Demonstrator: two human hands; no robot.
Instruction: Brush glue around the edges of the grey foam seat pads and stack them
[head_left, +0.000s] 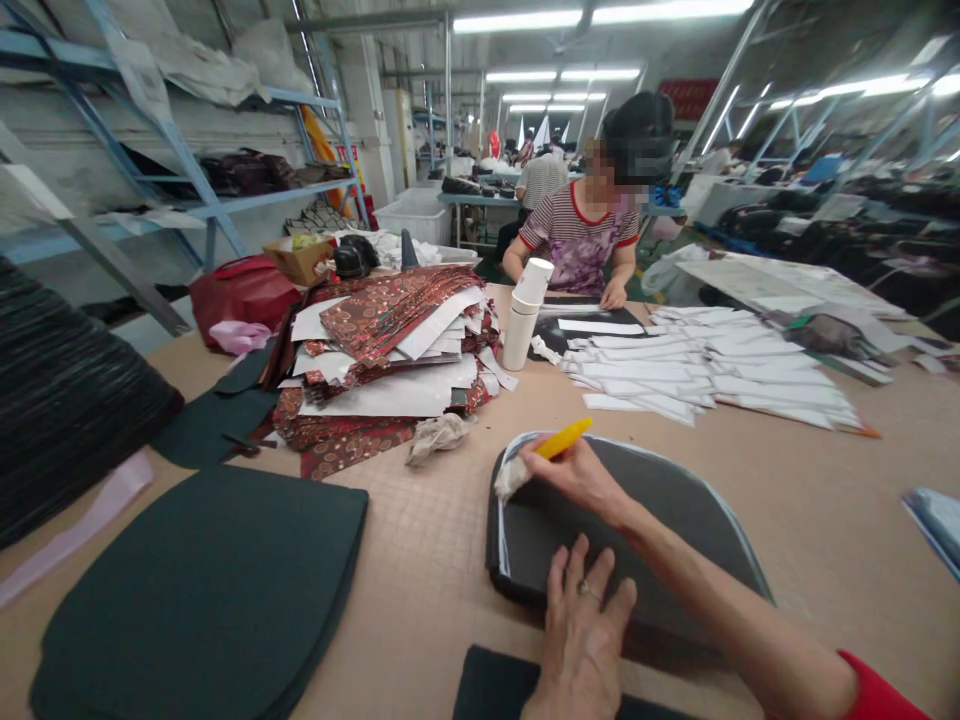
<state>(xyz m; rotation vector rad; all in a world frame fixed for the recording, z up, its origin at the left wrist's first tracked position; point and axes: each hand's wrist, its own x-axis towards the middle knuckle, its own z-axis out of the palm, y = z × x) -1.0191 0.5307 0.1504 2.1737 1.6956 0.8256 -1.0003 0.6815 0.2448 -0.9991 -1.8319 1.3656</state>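
Note:
A dark grey rounded panel [637, 515] lies on the table before me, part of a thick stack with black sides. White paste lines its left and upper edges. My right hand [574, 475] is closed round a yellow-handled brush [564, 438]; its whitish bristle end touches the panel's upper left border. Lower down, my left hand [589, 620] rests on the panel with fingers spread, a ring on one finger. Beneath that wrist, another dark piece [495, 685] shows at the bottom edge. To the left sits a pile of dark green rounded panels [202, 590].
Beyond the panel stand a heap of red patterned and white pieces [397, 350], a crumpled rag [437, 438] and stacked white cups [523, 320]. White strips [705, 365] spread at the right. Across the table, a co-worker [581, 230] handles pieces. A tall black stack [75, 400] borders the left.

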